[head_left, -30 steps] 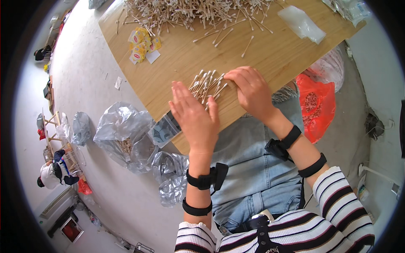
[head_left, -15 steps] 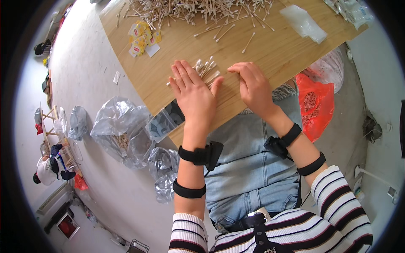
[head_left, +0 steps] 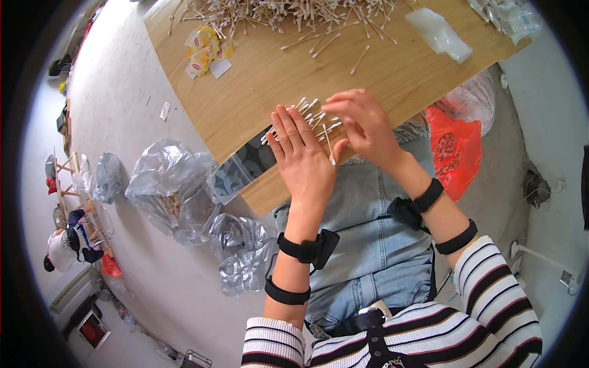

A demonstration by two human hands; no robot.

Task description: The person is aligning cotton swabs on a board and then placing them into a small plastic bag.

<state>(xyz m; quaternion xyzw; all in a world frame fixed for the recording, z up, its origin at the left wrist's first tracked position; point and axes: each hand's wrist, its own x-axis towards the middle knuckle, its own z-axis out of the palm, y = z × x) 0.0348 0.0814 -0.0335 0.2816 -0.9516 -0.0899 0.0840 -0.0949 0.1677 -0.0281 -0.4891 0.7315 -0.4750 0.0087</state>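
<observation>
At the table's near edge, my left hand (head_left: 302,153) lies flat, fingers stretched out, over a small bunch of cotton swabs (head_left: 319,118). White tips stick out past its fingers on both sides. One single swab (head_left: 329,145) rests across the gap by its thumb. Just right of the bunch, my right hand (head_left: 366,126) hovers with fingers bent and apart, a little blurred, and nothing shows between them. A large heap of swabs (head_left: 282,13) covers the far side of the table (head_left: 257,76).
Yellow-and-white cards (head_left: 205,52) lie at the table's left. Clear plastic bags (head_left: 438,34) lie at the right. Below the left edge is a clear container (head_left: 230,179) beside grey bags (head_left: 169,190). A red bag (head_left: 454,150) of swabs hangs at the right. A person (head_left: 64,248) is far left.
My left hand has slid right and toward me, carrying the bunch of swabs along under it. My right hand has shifted slightly and its fingers have opened more.
</observation>
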